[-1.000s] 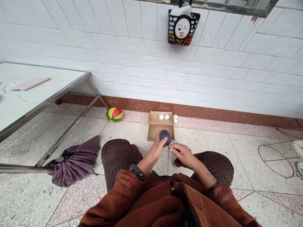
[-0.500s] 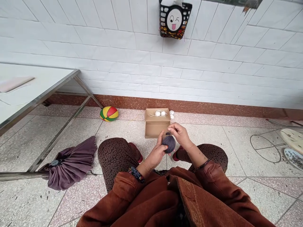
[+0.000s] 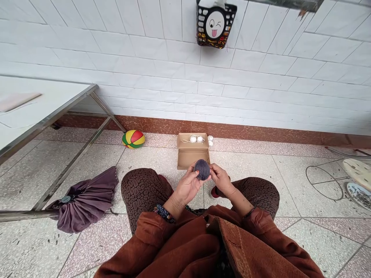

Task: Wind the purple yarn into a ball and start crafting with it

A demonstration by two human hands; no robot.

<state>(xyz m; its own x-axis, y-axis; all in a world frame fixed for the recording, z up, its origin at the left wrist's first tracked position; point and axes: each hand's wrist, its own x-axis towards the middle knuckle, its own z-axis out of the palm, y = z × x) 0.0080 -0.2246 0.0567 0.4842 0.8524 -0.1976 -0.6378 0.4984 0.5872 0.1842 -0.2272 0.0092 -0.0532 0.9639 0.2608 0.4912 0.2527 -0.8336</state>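
A dark purple-grey ball of yarn (image 3: 202,170) rests in my left hand (image 3: 188,186), whose fingers and thumb wrap it from the left and below. At the ball's right side, my right hand (image 3: 222,180) has its thumb and fingers pinched together on the yarn; the strand itself is too small to make out. Just beyond the ball, an open cardboard box (image 3: 185,159) stands on the floor. White yarn balls (image 3: 196,138) with loose strands lie in the box's far half, its lid.
More white balls (image 3: 210,140) sit right of the box. A colourful ball (image 3: 133,139), a folded purple umbrella (image 3: 87,204) and a metal-framed table (image 3: 58,92) are on the left. A black basket (image 3: 216,25) hangs on the tiled wall. A stool (image 3: 359,172) stands at far right.
The yarn ball has risen slightly and turned in my left hand. My right hand has come down from above the ball to its right side.
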